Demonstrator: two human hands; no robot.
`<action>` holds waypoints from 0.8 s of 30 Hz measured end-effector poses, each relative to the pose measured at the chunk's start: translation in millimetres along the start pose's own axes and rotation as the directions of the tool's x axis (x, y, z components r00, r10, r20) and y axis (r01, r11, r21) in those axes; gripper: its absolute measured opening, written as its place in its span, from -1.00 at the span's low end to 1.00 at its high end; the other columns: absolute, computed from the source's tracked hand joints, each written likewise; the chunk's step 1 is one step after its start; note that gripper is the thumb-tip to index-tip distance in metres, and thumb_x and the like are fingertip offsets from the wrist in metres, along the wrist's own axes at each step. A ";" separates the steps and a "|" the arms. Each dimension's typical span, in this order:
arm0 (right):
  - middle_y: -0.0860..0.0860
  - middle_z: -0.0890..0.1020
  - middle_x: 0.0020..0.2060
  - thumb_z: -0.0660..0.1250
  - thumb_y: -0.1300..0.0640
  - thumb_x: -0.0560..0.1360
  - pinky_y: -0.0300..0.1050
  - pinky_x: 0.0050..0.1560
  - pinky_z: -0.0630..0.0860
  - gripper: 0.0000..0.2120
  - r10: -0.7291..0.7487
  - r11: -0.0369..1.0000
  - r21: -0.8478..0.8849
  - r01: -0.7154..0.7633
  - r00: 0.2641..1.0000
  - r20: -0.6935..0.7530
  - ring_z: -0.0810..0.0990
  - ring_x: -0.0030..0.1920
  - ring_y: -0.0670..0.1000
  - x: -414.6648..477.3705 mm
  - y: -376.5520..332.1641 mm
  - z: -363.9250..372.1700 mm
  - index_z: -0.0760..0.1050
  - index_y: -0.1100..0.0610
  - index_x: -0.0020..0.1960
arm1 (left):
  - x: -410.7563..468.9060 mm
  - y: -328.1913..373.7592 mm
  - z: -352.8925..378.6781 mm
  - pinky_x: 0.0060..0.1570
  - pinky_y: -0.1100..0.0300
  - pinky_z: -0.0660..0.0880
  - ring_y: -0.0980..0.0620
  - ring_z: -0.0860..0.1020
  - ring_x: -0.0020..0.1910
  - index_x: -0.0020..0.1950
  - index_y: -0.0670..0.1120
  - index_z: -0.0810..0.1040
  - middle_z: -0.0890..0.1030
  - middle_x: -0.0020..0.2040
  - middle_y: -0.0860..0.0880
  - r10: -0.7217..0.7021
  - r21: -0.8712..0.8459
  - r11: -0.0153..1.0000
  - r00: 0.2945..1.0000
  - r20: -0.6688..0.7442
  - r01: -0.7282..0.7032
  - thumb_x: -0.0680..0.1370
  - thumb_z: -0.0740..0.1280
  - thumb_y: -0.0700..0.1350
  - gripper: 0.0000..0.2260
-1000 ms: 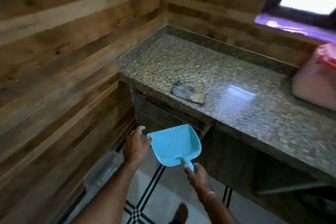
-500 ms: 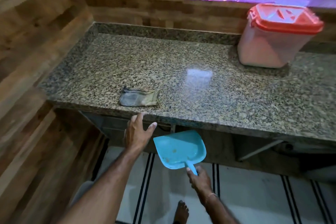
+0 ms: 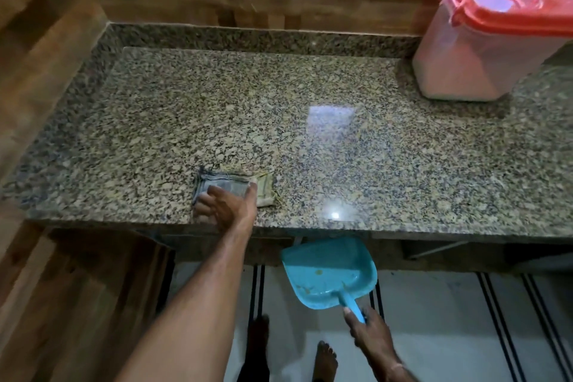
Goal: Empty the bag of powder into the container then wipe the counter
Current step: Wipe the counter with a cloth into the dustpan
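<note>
Just inside the front edge of the granite desk [image 3: 341, 87], has the left hand [image 3: 226, 208] down on the folded cloth [image 3: 263, 192], palm over its near left part, thumb out to the right, fingers reaching past its left end. Cannot tell through the motion blur whether those fingers pinch the cloth or only rest on it. Has the cloth lying flat, left of the desk's middle, partly under the hand and showing beyond it and to its right, long axis running left to right, parallel with the front edge. Grips the thin handle of the blue dustpan [image 3: 328, 273] in the right hand [image 3: 369, 332], fingers curled round the handle's end. Holds the dustpan in the air below the desk's front edge, to the right of the cloth and over the tiled floor [image 3: 434, 319], long axis on a diagonal: handle pointing down and right toward the body, open mouth pointing up and left toward the underside of the desk, a few specks in the pan. Has the container [image 3: 465, 71] standing upright at the far right rear of the desk, well apart from both hands, red lid [image 3: 508, 6] on, pale contents showing through its wall
</note>
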State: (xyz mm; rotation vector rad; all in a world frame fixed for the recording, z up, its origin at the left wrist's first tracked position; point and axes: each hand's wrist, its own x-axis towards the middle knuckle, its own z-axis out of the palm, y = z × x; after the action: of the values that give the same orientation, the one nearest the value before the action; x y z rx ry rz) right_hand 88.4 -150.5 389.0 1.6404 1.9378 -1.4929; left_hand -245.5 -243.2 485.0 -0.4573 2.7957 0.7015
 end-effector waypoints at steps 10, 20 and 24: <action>0.10 0.59 -0.30 0.39 -0.01 0.59 -0.07 -0.27 0.47 -0.76 0.155 0.972 0.193 -0.131 0.982 -0.112 0.53 -0.29 0.06 -23.7 -19.1 27.7 0.55 0.17 -0.09 | 32.2 8.7 14.9 0.02 -0.08 0.55 0.00 0.59 -0.15 0.04 0.10 0.47 0.65 -0.10 0.04 0.334 -0.200 0.930 0.937 0.107 -0.309 0.49 0.53 0.04 -0.73; 0.09 0.60 -0.33 0.40 -0.03 0.59 -0.10 -0.32 0.46 -0.71 0.177 0.953 0.280 -0.118 0.965 -0.196 0.53 -0.34 0.05 -35.9 -20.7 10.4 0.54 0.19 -0.12 | 53.8 53.8 -7.9 -0.38 0.09 0.56 0.02 0.58 -0.26 0.21 -0.10 0.55 0.62 -0.04 -0.07 0.585 -0.164 0.808 0.804 0.109 -0.566 0.63 0.38 -0.11 -0.82; 0.10 0.60 -0.30 0.39 -0.02 0.59 -0.10 -0.31 0.47 -0.74 0.175 0.945 0.310 -0.109 0.965 -0.195 0.53 -0.31 0.04 -35.0 -16.2 6.2 0.55 0.18 -0.08 | 31.2 44.3 14.5 -0.41 0.22 0.44 0.01 0.57 -0.14 0.29 -0.01 0.47 0.52 0.07 -0.04 0.585 -0.112 0.805 0.748 0.313 -0.582 0.49 0.42 0.31 -0.46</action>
State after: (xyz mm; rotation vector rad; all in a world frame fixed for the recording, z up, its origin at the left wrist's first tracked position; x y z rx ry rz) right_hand 85.2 -175.2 419.1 2.1079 1.7106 -1.6705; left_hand -287.9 -206.6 482.2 0.5380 2.5839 0.8087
